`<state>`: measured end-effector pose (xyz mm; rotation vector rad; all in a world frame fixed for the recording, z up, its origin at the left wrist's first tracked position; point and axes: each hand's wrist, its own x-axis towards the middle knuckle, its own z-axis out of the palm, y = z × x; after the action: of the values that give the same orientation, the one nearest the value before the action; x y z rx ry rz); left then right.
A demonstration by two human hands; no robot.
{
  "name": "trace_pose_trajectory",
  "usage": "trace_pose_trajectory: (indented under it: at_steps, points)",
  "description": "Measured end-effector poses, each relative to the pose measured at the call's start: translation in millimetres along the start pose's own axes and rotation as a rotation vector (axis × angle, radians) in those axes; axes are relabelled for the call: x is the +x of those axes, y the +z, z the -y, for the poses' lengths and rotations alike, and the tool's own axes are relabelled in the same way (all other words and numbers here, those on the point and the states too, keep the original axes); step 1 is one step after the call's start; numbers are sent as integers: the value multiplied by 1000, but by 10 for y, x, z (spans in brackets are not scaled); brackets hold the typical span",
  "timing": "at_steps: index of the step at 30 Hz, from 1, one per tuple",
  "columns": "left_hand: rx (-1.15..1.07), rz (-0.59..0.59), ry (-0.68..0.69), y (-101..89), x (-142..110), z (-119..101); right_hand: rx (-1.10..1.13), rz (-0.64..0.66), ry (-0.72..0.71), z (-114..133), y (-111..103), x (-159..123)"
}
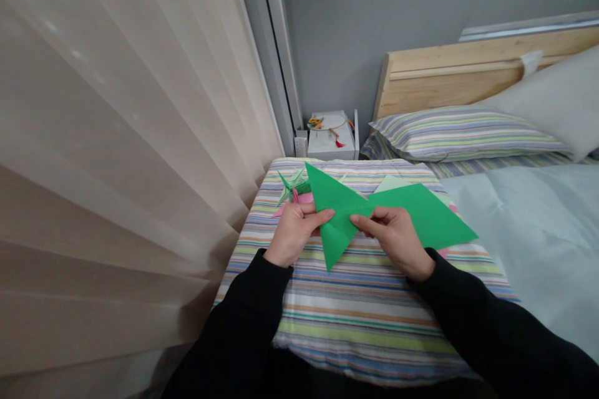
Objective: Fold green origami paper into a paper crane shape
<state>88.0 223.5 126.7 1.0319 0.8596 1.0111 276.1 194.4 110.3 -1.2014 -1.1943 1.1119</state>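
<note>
A green sheet of paper (337,207), folded into a triangle, is held up above the striped cloth between my two hands. My left hand (296,229) pinches its left edge, thumb on the front face. At the triangle's right corner, my right hand (390,234) grips the paper between thumb and fingers. Behind my right hand lies a larger green paper sheet (435,218), with pale green and pink paper partly showing under it. Folded green paper figures (296,184) and pink folded paper (305,198) sit beyond my left hand, partly hidden by it.
A striped cloth (365,324) covers the surface before me. Pleated curtains (140,137) hang close on the left. At the back is a small white cabinet (330,146) with small items on top. A bed with a striped pillow (468,134) and wooden headboard (435,75) stands right.
</note>
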Motion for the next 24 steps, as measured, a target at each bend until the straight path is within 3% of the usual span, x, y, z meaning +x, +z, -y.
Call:
trace_pose_trajectory:
  at_steps: [14,24]
  points:
    - [39,6,-59,10,-38,5,-3,46,-33,5,-5,-1]
    - [22,17,-57,20,-49,2,10,-30,-122,85,-19,-20]
